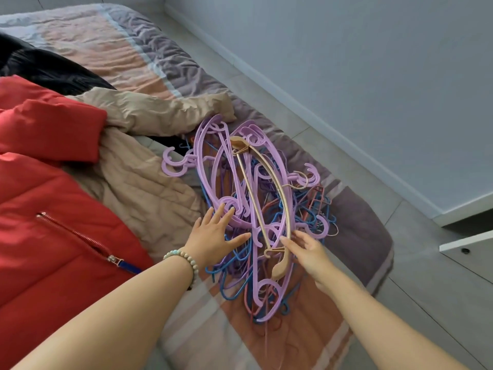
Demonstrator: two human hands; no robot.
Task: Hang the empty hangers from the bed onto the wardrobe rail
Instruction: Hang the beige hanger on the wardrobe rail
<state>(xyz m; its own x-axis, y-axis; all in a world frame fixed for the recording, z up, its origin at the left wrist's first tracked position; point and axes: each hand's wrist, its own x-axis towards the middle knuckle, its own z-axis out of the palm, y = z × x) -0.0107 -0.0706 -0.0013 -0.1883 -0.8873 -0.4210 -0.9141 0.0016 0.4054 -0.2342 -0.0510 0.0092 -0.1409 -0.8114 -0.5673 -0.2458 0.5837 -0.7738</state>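
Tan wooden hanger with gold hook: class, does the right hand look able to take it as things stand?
Probably yes: the tan wooden hanger lies uncovered atop the lilac plastic hangers, and the right hand is beside its near end.

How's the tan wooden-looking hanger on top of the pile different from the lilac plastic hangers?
The tan wooden-looking hanger is single, smooth, with a gold metal hook; the lilac plastic hangers are several, with scrolled curls and plastic hooks. The tan hanger lies on top, the lilac ones under it. Both lie flat in one pile on the bed.
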